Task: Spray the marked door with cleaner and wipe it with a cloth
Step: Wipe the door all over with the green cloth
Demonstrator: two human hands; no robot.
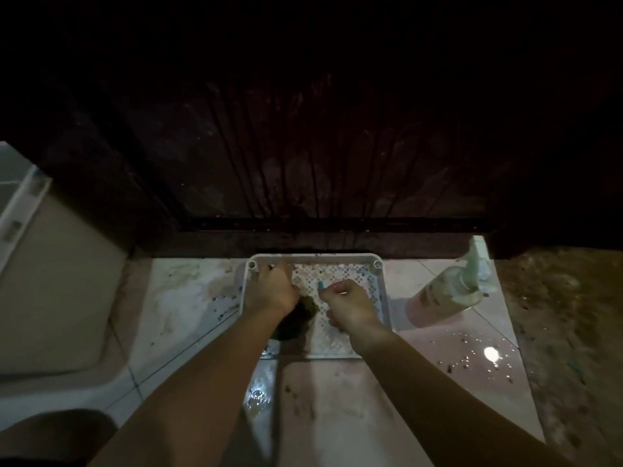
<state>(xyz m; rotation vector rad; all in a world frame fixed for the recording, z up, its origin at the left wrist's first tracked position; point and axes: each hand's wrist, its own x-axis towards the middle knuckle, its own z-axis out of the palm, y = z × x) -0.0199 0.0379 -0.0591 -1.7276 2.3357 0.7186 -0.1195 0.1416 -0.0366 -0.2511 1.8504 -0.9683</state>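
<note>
Head view: left hand grips tray; right hand pinches something small.

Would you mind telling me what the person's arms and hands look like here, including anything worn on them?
Both forearms are bare as far as the picture shows: no sleeves, gloves, watch or bracelets. The left hand and right hand are bare too. No rings show on the fingers, though the dim light makes small details hard to tell. The nails cannot be made out clearly.
</note>
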